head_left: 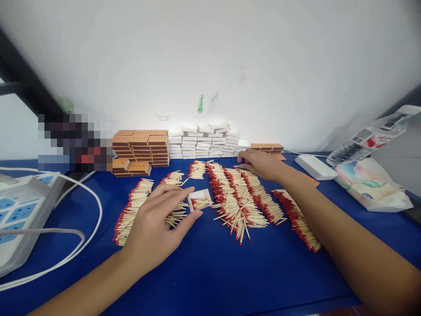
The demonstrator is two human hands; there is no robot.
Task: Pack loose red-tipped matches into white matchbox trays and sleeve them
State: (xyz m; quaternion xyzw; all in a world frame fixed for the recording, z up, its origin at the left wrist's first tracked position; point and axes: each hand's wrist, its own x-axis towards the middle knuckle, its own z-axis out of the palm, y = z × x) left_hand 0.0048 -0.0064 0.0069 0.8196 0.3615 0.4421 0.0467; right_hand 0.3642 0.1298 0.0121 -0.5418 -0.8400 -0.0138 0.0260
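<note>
Left hand [158, 219] lies palm-down on a row of thin red-tipped wooden matches [131, 210], fingers loosely spread and gripping nothing, thumb just beside 1 shallow white card tray [200, 199] holding a few sticks on the blue surface [210, 272]. Right hand [259, 163] lies flat at the far end of the rows, near the stacked white trays [200, 142]. Can't tell whether its fingers pinch anything.

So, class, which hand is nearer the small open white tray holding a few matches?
Left. The left hand sits right beside the white tray, at its left edge; the right hand is farther back, by the brown boxes at the wall.
</note>
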